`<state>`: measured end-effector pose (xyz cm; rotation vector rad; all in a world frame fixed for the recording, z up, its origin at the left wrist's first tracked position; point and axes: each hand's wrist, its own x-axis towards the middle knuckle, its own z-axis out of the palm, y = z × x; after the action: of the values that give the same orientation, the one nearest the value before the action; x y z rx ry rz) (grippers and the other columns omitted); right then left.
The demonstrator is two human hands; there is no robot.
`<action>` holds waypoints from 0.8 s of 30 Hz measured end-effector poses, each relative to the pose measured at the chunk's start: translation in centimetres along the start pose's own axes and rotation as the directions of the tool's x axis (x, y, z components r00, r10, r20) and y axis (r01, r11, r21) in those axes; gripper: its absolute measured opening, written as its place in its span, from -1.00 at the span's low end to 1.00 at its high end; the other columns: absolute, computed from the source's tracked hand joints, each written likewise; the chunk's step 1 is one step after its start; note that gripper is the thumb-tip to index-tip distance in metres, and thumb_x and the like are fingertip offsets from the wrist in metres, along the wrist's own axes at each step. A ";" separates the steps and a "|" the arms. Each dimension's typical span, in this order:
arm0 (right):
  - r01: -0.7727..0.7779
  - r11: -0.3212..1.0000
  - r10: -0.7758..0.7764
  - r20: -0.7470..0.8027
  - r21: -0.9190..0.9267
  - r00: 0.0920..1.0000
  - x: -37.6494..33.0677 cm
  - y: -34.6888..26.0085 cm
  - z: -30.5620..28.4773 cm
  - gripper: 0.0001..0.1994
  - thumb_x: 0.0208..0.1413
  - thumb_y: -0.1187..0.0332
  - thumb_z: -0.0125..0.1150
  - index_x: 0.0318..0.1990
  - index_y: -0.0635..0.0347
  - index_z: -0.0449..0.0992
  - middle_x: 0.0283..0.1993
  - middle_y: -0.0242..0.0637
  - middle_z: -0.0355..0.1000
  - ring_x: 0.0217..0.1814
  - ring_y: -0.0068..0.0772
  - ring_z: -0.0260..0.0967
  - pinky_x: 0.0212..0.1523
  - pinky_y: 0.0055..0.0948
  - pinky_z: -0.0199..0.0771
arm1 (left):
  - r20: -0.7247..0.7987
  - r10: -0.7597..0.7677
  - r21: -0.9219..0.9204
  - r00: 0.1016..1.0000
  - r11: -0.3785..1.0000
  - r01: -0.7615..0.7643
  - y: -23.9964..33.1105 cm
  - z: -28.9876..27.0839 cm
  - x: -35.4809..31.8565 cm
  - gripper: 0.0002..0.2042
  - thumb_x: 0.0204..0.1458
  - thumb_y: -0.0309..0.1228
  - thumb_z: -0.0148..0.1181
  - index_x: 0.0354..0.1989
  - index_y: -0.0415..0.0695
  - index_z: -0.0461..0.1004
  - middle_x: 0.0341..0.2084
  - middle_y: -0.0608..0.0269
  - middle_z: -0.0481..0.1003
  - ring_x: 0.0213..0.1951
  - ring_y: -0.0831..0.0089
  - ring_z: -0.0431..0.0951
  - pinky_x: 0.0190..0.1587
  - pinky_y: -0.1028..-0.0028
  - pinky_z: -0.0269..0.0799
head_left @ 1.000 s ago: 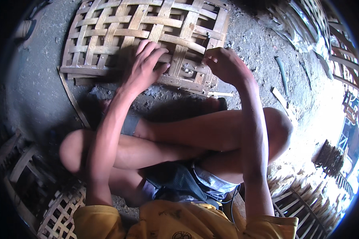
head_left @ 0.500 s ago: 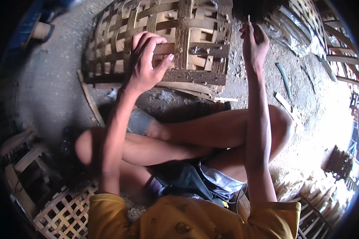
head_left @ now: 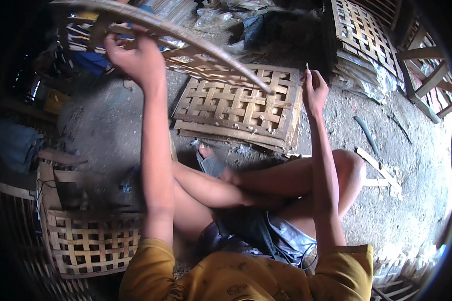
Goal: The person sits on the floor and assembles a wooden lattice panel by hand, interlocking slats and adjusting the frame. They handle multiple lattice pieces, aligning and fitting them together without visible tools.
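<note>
My left hand (head_left: 140,60) is closed on a woven bamboo panel (head_left: 213,51), its fingertips partly hidden by the slats. The panel is raised and tilted at the upper left, seen nearly edge-on. Below it, another woven panel (head_left: 228,103) lies flat on a low stack in front of my crossed legs. My right hand (head_left: 315,93) is held just off that stack's right edge. Between its thumb and fingers is a short thin pale stick (head_left: 307,65), too small to name surely.
A taller pile of woven panels (head_left: 366,30) with plastic sheeting stands at the far right, beside a wooden frame (head_left: 426,75). Loose strips (head_left: 379,170) lie by my right knee. Another woven panel (head_left: 93,243) stands at the lower left. Plastic scraps (head_left: 216,17) litter the back.
My left hand has taken hold of the top panel and lifted it up and to the left, uncovering the one beneath. The right hand keeps its stick. The view has shifted.
</note>
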<state>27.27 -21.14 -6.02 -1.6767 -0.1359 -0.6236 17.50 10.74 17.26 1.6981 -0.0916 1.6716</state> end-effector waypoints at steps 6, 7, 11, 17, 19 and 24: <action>0.028 0.999 -0.023 -0.107 0.046 0.994 -0.6 -3.2 0.1 -0.76 0.38 0.32 0.12 -0.23 0.36 0.55 -0.49 -0.30 0.49 -0.41 -0.65 0.33 -0.34 -0.50 0.36 | 0.272 0.091 0.065 0.958 0.992 -0.113 0.8 3.0 -7.8 -0.77 0.20 -0.33 0.25 -0.07 -0.19 0.51 -0.30 0.16 0.57 -0.09 0.31 0.44 0.04 0.33 0.32; 0.036 0.998 -0.031 -0.109 0.051 0.994 -0.7 -3.9 -0.1 -0.76 0.38 0.32 0.11 -0.21 0.36 0.56 -0.44 -0.28 0.52 -0.36 -0.64 0.39 -0.29 -0.51 0.39 | 0.311 0.011 0.014 0.950 1.000 -0.016 1.4 3.9 -8.3 -0.73 0.15 -0.31 0.30 -0.04 -0.15 0.55 -0.26 0.21 0.60 -0.11 0.35 0.46 0.04 0.34 0.34; 0.080 0.973 -0.071 -0.050 0.215 0.996 0.5 -4.4 -0.4 -0.74 0.43 0.32 0.05 -0.15 0.36 0.55 -0.37 -0.26 0.54 -0.29 -0.63 0.41 -0.20 -0.48 0.44 | 0.533 0.089 0.009 0.842 0.994 -0.111 4.0 8.3 -10.2 -0.58 0.04 -0.25 0.33 0.11 0.02 0.54 -0.15 0.35 0.64 0.10 0.31 0.40 0.25 0.18 0.08; 0.008 0.977 0.013 -0.100 0.215 0.995 0.8 -4.2 0.5 -0.73 0.47 0.24 -0.04 -0.14 0.31 0.43 -0.43 -0.20 0.44 -0.39 -0.47 0.34 -0.30 -0.34 0.42 | 0.644 0.184 -0.038 0.742 0.977 -0.210 5.7 8.3 -11.4 -0.33 0.06 -0.24 0.35 0.38 -0.14 0.36 0.11 0.21 0.56 0.20 0.30 0.40 0.35 0.24 0.10; 0.071 0.982 -0.053 -0.108 0.175 0.993 0.9 -4.4 0.9 -0.73 0.47 0.23 -0.04 -0.11 0.29 0.41 -0.42 -0.07 0.46 -0.40 -0.32 0.39 -0.28 -0.24 0.43 | 0.693 0.144 -0.109 0.707 0.989 -0.094 5.1 7.1 -10.5 -0.49 0.10 -0.26 0.33 0.24 -0.14 0.51 0.13 0.17 0.56 0.14 0.31 0.46 0.31 0.27 0.22; 0.034 0.988 -0.040 0.035 0.151 0.999 -1.4 -6.2 3.0 -0.80 0.48 0.29 -0.08 -0.08 0.27 0.31 -0.42 0.08 0.39 -0.41 0.08 0.37 -0.30 -0.19 0.38 | 0.461 0.173 0.049 0.870 0.974 -0.220 -0.4 0.1 -6.8 -0.73 0.15 -0.30 0.33 -0.09 -0.22 0.63 0.00 0.02 0.53 0.06 0.19 0.48 0.19 0.19 0.33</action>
<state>24.39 -16.66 -1.50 -1.5429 -0.2360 -0.5951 16.75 8.05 11.07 2.1950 -0.4234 1.3999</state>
